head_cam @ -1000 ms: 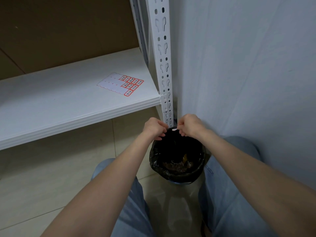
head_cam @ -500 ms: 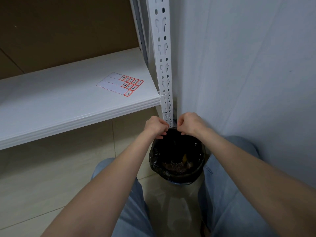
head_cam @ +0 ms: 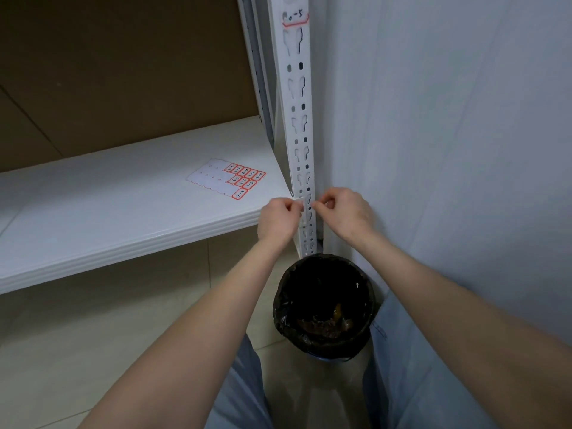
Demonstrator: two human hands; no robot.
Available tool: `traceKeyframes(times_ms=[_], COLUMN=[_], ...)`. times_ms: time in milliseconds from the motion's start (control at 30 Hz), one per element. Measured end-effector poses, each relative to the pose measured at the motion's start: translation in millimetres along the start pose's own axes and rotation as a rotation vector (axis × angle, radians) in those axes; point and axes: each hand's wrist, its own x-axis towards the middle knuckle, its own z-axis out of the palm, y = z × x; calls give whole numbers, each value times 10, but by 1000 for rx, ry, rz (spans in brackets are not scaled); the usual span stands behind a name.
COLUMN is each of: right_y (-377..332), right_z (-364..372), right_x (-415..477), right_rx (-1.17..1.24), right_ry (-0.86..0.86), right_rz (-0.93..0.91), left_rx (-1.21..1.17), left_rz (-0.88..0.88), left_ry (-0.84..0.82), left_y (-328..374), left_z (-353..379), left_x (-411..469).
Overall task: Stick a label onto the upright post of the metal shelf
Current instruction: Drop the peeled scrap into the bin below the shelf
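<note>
The white perforated upright post [head_cam: 297,119] of the metal shelf rises at centre right. High on the post sits a red-edged label [head_cam: 295,19] with handwriting. My left hand [head_cam: 280,218] pinches a small white label [head_cam: 298,200] at the post's left edge, level with the shelf board. My right hand [head_cam: 343,212] hovers at the post's right edge with thumb and forefinger curled together; whether it touches the label is unclear. A label sheet [head_cam: 227,179] with several red-edged labels lies on the shelf board [head_cam: 108,212].
A bin lined with a black bag [head_cam: 325,305] stands on the tiled floor below my hands, beside the post's foot. A grey wall [head_cam: 448,150] runs along the right. Brown cardboard [head_cam: 123,72] backs the shelf. My knees flank the bin.
Both hands have risen from over the bin's rim to the post at shelf-board height. The view has tilted up, bringing the stuck label high on the post into sight.
</note>
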Motion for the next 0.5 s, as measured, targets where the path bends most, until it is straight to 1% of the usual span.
traceKeyframes(times_ms=[133, 200, 300, 400, 500], right_y=[-331, -519, -826, -1097, -1270], right_z=[-275, -449, -745, -1017, -1166], right_x=[242, 390, 602, 788, 923], right_rx=[80, 137, 237, 310, 352], right_ry=[234, 347, 481, 551, 552], right_rz=[-161, -228, -302, -340, -362], left_rx=[-11, -28, -139, -181, -173], left_rz=[226, 301, 397, 494, 570], left_ry=[198, 282, 387, 507, 606], left_y=[499, 764, 1180, 1565, 1814], left_z=[-262, -404, -632, -853, -1002], left_x=[79, 147, 282, 376, 462])
